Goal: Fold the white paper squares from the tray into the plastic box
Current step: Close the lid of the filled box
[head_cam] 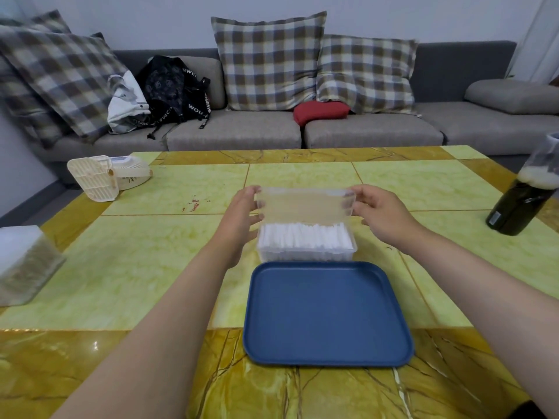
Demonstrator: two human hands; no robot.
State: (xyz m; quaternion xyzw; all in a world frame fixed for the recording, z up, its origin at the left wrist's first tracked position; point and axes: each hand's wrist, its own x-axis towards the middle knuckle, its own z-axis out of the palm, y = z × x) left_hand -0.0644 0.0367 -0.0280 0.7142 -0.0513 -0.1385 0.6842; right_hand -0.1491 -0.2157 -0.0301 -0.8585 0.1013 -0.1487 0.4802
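A clear plastic box (305, 254) stands on the table just beyond a blue tray (326, 316). Folded white paper squares (305, 235) fill the box in a packed row. The tray holds nothing. The box's clear lid (304, 205) is raised upright above the back of the box. My left hand (240, 213) grips the lid's left end, thumb toward me and fingertips over the top corner. My right hand (379, 211) pinches the lid's right end.
A dark bottle (526, 195) stands at the table's right edge. A cream plastic device (104, 175) lies at the back left. A translucent container (25, 264) sits at the left edge. A sofa with plaid cushions and bags lies behind the table.
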